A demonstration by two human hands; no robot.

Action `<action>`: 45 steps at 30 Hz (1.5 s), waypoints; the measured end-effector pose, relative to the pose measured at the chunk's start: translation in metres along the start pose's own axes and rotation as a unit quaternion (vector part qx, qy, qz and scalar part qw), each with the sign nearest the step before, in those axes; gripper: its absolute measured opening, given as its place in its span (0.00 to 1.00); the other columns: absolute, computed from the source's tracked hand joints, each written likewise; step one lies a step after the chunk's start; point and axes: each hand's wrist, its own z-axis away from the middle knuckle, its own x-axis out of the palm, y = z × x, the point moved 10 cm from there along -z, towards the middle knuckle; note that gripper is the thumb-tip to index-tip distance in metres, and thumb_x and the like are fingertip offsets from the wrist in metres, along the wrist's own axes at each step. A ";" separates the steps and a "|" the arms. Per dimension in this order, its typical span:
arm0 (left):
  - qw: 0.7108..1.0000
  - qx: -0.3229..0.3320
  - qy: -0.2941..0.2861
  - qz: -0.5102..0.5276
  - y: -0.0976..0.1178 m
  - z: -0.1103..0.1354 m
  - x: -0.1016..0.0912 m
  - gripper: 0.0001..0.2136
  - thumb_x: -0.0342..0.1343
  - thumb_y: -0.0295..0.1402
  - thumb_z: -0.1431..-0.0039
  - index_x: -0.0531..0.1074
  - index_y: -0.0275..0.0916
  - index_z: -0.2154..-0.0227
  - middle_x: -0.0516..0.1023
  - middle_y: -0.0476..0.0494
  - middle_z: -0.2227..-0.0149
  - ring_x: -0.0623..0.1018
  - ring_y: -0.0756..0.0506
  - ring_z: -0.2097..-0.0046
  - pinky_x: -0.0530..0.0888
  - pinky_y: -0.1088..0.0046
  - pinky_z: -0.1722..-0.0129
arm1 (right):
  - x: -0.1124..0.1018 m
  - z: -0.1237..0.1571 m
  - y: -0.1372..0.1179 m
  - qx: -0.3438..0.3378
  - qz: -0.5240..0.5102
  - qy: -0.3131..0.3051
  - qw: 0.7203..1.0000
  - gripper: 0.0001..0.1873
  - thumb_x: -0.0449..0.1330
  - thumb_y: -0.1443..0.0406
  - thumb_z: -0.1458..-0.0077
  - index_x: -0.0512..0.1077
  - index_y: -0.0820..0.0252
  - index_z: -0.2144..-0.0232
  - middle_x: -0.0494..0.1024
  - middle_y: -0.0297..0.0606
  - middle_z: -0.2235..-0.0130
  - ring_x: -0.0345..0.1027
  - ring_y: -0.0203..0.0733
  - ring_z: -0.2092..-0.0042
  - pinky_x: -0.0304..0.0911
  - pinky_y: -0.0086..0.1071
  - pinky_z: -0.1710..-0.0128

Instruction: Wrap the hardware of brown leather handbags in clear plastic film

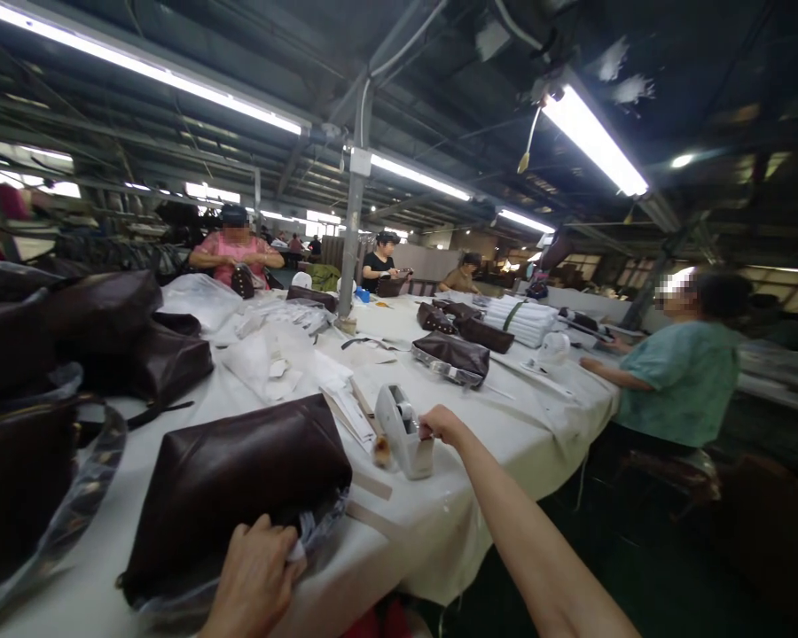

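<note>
A dark brown leather bag lies in a clear plastic sleeve on the white-covered table in front of me. My left hand is closed on the sleeve's near edge at the bag's bottom. My right hand reaches out to a white tape dispenser, fingers pinched at its cutting end; whether tape is between them I cannot make out.
More brown bags pile at the left, some in plastic. Papers and white wrapping lie mid-table; further bags and stacked white sheets lie beyond. A seated person in green works at the right edge; others sit at the far end.
</note>
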 end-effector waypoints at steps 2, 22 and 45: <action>1.000 -0.001 0.001 0.002 0.000 0.000 -0.002 0.10 0.46 0.30 0.42 0.74 0.40 0.69 0.80 0.41 0.64 0.73 0.37 0.56 0.60 0.59 0.58 | 0.001 0.002 0.007 0.044 -0.023 -0.028 0.998 0.12 0.58 0.60 0.40 0.71 0.64 0.59 0.75 0.37 0.62 0.70 0.34 0.67 0.69 0.30 0.69; 0.993 0.095 0.065 0.018 0.010 0.006 -0.007 0.10 0.46 0.32 0.38 0.69 0.38 0.72 0.77 0.39 0.69 0.68 0.39 0.60 0.58 0.59 0.57 | 0.030 0.102 0.062 0.008 -0.216 0.021 0.976 0.14 0.58 0.57 0.57 0.65 0.60 0.85 0.58 0.27 0.85 0.47 0.31 0.81 0.42 0.29 0.80; 0.996 0.072 0.044 0.024 0.003 -0.002 -0.011 0.09 0.50 0.36 0.42 0.73 0.38 0.72 0.76 0.42 0.70 0.69 0.41 0.61 0.59 0.61 0.58 | 0.172 0.225 -0.030 -0.136 -0.428 -0.196 0.872 0.16 0.61 0.53 0.50 0.69 0.61 0.76 0.64 0.27 0.79 0.50 0.30 0.77 0.47 0.26 0.77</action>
